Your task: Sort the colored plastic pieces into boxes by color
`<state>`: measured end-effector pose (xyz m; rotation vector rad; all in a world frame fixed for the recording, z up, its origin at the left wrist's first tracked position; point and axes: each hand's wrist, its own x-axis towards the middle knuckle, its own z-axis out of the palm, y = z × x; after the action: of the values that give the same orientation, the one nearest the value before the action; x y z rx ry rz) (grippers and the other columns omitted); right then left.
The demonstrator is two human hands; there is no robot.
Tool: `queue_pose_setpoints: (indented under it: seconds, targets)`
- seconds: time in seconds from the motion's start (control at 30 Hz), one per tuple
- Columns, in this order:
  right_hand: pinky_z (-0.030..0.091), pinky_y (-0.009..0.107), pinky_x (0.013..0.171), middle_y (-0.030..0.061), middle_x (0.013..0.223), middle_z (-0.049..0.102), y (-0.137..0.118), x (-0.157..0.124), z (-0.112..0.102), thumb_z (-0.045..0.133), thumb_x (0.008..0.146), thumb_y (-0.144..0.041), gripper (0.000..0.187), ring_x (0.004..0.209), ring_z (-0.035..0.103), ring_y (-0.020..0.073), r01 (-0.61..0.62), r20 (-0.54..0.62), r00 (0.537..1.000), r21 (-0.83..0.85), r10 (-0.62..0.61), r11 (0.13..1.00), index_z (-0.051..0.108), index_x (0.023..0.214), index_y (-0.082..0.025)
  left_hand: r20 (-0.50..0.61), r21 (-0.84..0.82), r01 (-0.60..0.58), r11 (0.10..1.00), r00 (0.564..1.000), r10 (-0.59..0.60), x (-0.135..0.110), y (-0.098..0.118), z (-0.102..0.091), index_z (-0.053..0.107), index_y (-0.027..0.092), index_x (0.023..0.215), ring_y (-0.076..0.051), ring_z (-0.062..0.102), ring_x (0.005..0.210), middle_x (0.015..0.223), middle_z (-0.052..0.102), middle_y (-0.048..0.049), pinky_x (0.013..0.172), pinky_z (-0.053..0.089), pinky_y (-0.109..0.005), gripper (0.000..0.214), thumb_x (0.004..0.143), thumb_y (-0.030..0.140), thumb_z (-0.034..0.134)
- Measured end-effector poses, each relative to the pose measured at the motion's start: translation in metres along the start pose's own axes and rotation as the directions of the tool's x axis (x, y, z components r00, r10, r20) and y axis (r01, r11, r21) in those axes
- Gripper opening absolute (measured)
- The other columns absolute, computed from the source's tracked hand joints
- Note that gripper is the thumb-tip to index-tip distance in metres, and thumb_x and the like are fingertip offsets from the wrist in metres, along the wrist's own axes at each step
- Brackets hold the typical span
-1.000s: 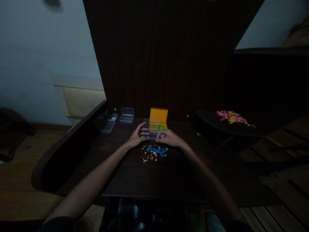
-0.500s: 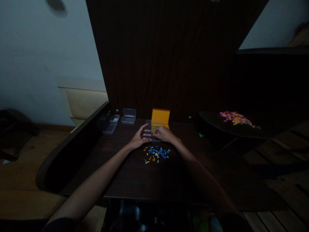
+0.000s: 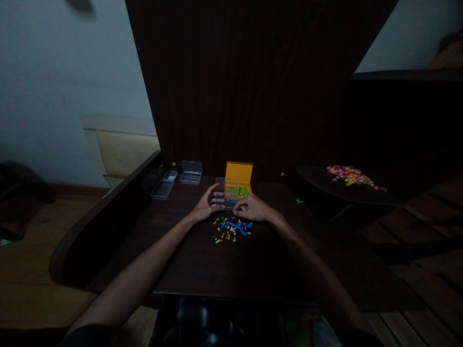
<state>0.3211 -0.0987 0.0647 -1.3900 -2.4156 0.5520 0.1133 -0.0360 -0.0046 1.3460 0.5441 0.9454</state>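
Observation:
My left hand (image 3: 207,205) is curled round the left side of a clear plastic box (image 3: 220,188) with its lid raised. A few blue pieces (image 3: 231,200) lie inside that box. At its front right corner is my right hand (image 3: 253,208), thumb and fingertips drawn together; anything between them is too small to make out. Behind the clear box stands an orange box (image 3: 239,170), lid up, with green pieces (image 3: 243,191) in it. A scatter of small blue, yellow and whitish building pieces (image 3: 233,227) lies on the dark table (image 3: 202,270) just in front of my hands.
Toward the back left are an open clear box (image 3: 191,178), another clear box (image 3: 162,190) and a smaller one (image 3: 170,175) beside the raised wooden side (image 3: 108,217). A pile of pink and yellow pieces (image 3: 349,175) rests on a dark surface at the right.
My right hand has drawn back from over the clear box to its front right corner, uncovering blue pieces inside and the green ones behind. My left hand keeps its hold. The view has shifted slightly.

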Motion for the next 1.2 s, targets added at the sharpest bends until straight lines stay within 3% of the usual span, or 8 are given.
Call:
queue_pose_setpoints:
  seconds: [0.1,0.37,0.57,0.93,1.03,1.2]
  targets:
    - [0.033,0.021,0.057,0.0005,0.068,0.067,-0.002,-0.004,0.005,0.062,0.077,-0.016,0.016,0.057,0.05,0.0093,-0.011,0.067,0.998,-0.076,0.016,0.997,0.076,0.086,-0.018,-0.006,0.008,-0.005,1.0,1.0,0.005,0.0,0.0,-0.001,0.037,0.028,0.138,-0.016,0.061,0.094,0.113,0.055,-0.007,0.088,0.049,-0.04,0.09,0.06,0.012,0.081]
    - [0.033,0.021,0.059,0.0023,0.076,0.071,-0.001,-0.005,0.017,0.06,0.079,-0.018,0.02,0.063,0.056,0.012,-0.015,0.093,0.995,-0.194,0.033,0.981,0.076,0.091,-0.021,-0.017,0.022,-0.003,1.0,1.0,0.004,0.0,0.0,-0.001,0.036,0.027,0.138,-0.017,0.061,0.095,0.114,0.055,-0.0075,0.089,0.049,-0.04,0.09,0.061,0.012,0.08]
    - [0.034,0.022,0.059,0.002,0.076,0.07,0.0,-0.003,0.02,0.056,0.078,-0.013,0.026,0.063,0.056,0.0126,-0.05,0.061,0.996,-0.214,0.064,0.975,0.074,0.094,-0.021,-0.01,0.011,-0.01,1.0,1.0,0.01,0.0,0.0,-0.001,0.037,0.028,0.138,-0.017,0.061,0.094,0.113,0.055,-0.0069,0.089,0.049,-0.04,0.09,0.06,0.013,0.081]
    - [0.033,0.023,0.06,0.0043,0.078,0.07,0.004,0.001,0.028,0.058,0.083,-0.023,0.018,0.07,0.059,0.0151,-0.074,0.007,0.997,-0.266,0.079,0.961,0.073,0.091,-0.02,-0.012,0.003,-0.005,1.0,1.0,0.005,0.0,0.001,0.0,0.037,0.027,0.137,-0.016,0.06,0.094,0.112,0.055,-0.0068,0.088,0.049,-0.04,0.09,0.06,0.014,0.081]
    - [0.033,0.022,0.06,0.0041,0.076,0.069,0.004,0.0,0.029,0.058,0.083,-0.02,0.017,0.067,0.057,0.0138,-0.05,0.009,0.999,-0.234,0.053,0.971,0.074,0.089,-0.019,-0.013,0.007,-0.005,1.0,1.0,0.005,0.0,0.001,0.0,0.036,0.027,0.138,-0.016,0.061,0.093,0.113,0.055,-0.0073,0.088,0.05,-0.039,0.09,0.061,0.013,0.081]
    - [0.033,0.02,0.057,0.0006,0.069,0.065,0.004,-0.001,0.015,0.06,0.082,-0.018,0.015,0.06,0.053,0.0101,-0.01,0.005,1.0,-0.037,0.011,0.999,0.072,0.089,-0.015,-0.014,0.002,0.006,1.0,1.0,-0.006,-0.001,0.001,0.0,0.036,0.027,0.138,-0.017,0.061,0.094,0.115,0.055,-0.008,0.087,0.05,-0.039,0.091,0.061,0.013,0.081]
